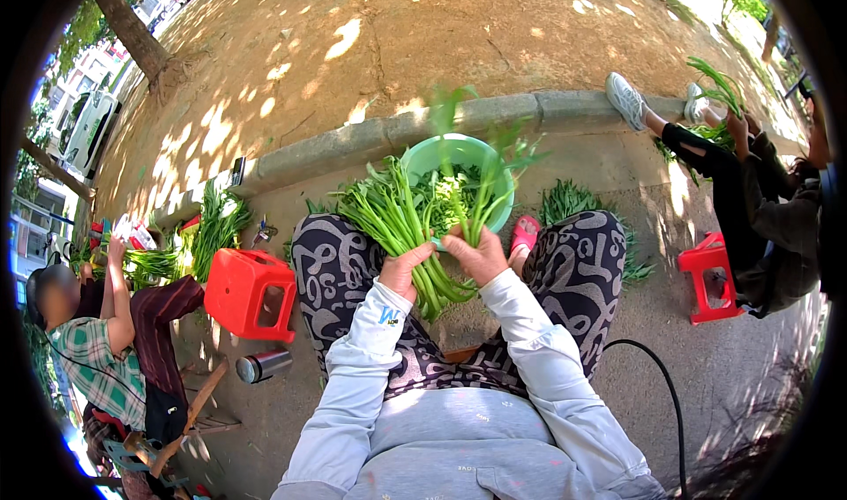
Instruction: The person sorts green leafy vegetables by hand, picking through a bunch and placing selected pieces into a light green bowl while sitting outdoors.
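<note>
My left hand (402,271) is closed around a thick bunch of long-stemmed leafy greens (388,211), which look like water spinach. The bunch lies across my lap, its leafy ends to the far left and its cut stems curving toward me. Close beside it, my right hand (481,257) pinches a few stems of the same greens (483,207); their leafy tops are smeared by motion. Both hands are just in front of a light green basin (505,182) between my knees. Picked leaves and short pale stem pieces (450,191) lie in the basin.
More greens (569,202) lie on the ground past my right knee. Red stools (250,294) (708,279) stand at both sides, with a metal flask (264,366) at left. A stone curb (503,112) runs beyond the basin. One person sits left, another right, both handling greens.
</note>
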`<move>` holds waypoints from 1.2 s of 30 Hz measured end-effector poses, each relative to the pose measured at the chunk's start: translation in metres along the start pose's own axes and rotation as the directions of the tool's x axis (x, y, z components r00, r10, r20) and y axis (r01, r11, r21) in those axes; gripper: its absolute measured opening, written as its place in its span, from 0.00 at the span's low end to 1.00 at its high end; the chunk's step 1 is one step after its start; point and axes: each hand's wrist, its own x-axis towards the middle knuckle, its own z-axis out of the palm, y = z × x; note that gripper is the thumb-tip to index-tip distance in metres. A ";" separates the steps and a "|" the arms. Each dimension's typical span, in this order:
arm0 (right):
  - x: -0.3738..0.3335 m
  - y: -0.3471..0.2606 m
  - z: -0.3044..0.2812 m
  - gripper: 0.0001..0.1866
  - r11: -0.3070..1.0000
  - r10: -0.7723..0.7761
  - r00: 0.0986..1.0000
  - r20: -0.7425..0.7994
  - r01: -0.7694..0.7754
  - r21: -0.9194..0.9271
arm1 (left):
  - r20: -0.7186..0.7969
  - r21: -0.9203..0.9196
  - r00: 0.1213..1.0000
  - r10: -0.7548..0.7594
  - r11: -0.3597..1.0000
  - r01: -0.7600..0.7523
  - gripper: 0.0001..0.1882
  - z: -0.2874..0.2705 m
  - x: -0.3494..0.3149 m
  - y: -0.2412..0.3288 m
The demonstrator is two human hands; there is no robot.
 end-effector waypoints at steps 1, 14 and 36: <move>-0.001 0.005 0.003 0.11 0.993 -0.061 0.996 0.071 0.068 -0.096 | -0.014 -0.020 1.000 -0.006 1.000 0.006 0.14 0.002 0.000 0.000; 0.020 0.017 -0.030 0.09 0.953 -0.292 0.850 -0.438 0.221 -0.206 | 0.056 -0.025 0.995 -0.083 0.996 0.085 0.17 0.005 -0.006 0.007; 0.002 -0.013 -0.010 0.12 0.987 0.124 0.992 -0.030 -0.120 0.108 | 0.015 0.047 0.999 0.050 0.998 -0.051 0.15 0.004 -0.006 0.002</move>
